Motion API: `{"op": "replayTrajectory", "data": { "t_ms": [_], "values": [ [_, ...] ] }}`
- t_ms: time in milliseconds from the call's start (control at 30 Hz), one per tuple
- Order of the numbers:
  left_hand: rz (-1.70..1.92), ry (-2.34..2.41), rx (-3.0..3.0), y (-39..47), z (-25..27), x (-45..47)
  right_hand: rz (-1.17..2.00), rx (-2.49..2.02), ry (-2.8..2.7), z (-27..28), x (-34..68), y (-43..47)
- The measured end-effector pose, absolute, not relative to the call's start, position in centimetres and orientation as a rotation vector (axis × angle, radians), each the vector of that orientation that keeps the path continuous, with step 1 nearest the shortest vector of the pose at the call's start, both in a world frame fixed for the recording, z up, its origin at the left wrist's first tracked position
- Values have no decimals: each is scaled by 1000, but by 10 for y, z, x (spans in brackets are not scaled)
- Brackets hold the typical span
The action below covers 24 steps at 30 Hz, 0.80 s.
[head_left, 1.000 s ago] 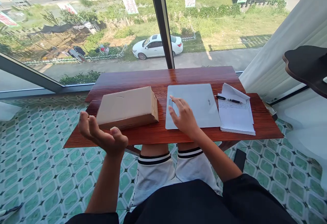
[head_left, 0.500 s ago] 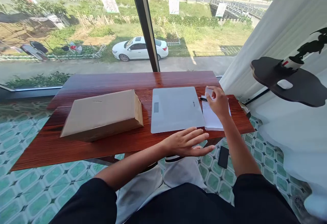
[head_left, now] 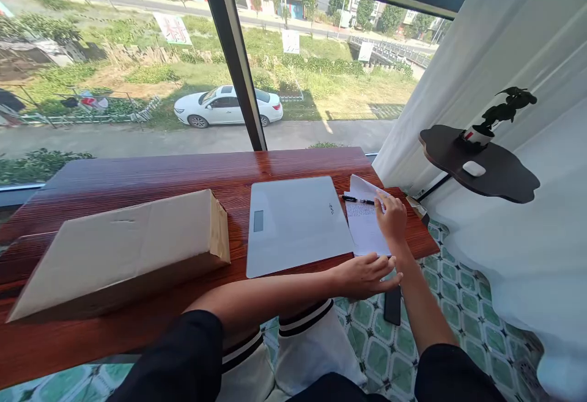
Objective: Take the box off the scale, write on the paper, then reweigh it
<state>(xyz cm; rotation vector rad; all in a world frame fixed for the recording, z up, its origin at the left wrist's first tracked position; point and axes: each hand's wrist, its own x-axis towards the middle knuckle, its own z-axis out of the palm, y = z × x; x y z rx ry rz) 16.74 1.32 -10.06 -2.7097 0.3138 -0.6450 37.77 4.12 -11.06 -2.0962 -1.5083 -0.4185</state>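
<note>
My right hand (head_left: 392,211) is over the notebook (head_left: 367,234), its fingers bent around the right end of a black pen (head_left: 355,199). The pen lies across the handwritten page, and an upper sheet is partly raised at the back. Nearer to me, my left hand (head_left: 367,275) hangs just off the table's front edge with loosely stretched fingers and nothing in it. To the left of the notebook lies a flat white scale (head_left: 298,225) with a small grey display.
A long cardboard box (head_left: 132,243) occupies the left of the reddish wooden table (head_left: 293,160). A dark phone (head_left: 392,305) is below the front edge. On the right, a dark wavy shelf (head_left: 499,179) holds a potted plant (head_left: 479,133) and a white mouse (head_left: 474,168), beside white curtains.
The view has shifted. My right hand has gone from pinching a raised sheet to the pen's end, and the sheet has dropped lower. My left hand has moved right, its fingers more relaxed.
</note>
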Motion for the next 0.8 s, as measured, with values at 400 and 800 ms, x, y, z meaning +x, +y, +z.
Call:
{"op": "replayTrajectory", "data": {
  "t_ms": [400, 800],
  "values": [
    [-682, 201, -2857, 14, -102, 169, -383, -2325, -1586, -111, 373, 30],
    [-697, 191, -2978, 13, -103, 171, -380, -2342, -1615, -104, 369, 26]
  ]
}}
